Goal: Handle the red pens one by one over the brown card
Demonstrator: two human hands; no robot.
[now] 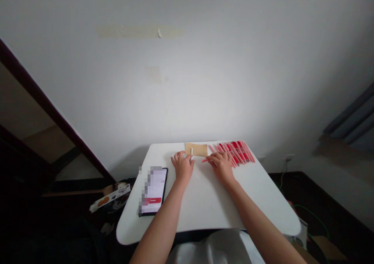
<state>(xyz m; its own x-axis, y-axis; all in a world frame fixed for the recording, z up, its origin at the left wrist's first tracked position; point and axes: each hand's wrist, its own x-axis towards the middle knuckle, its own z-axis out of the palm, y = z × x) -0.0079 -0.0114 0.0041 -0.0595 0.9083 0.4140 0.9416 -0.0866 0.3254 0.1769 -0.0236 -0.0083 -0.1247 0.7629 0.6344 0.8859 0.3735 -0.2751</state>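
Both my hands rest on a small white table [204,205], near its far edge. My left hand [182,166] is closed on a small white stick-like piece [191,152] held upright beside a brown paper envelope [196,149]. My right hand [222,165] pinches one pink-red pen [205,160] at its left end. A row of several red and pink pens [235,152] lies side by side just beyond and right of my right hand.
A black smartphone [153,191] with a lit screen lies on the table's left part. A printed box [110,198] sits on the floor to the left. A white wall stands right behind the table. Cables run over the floor at right.
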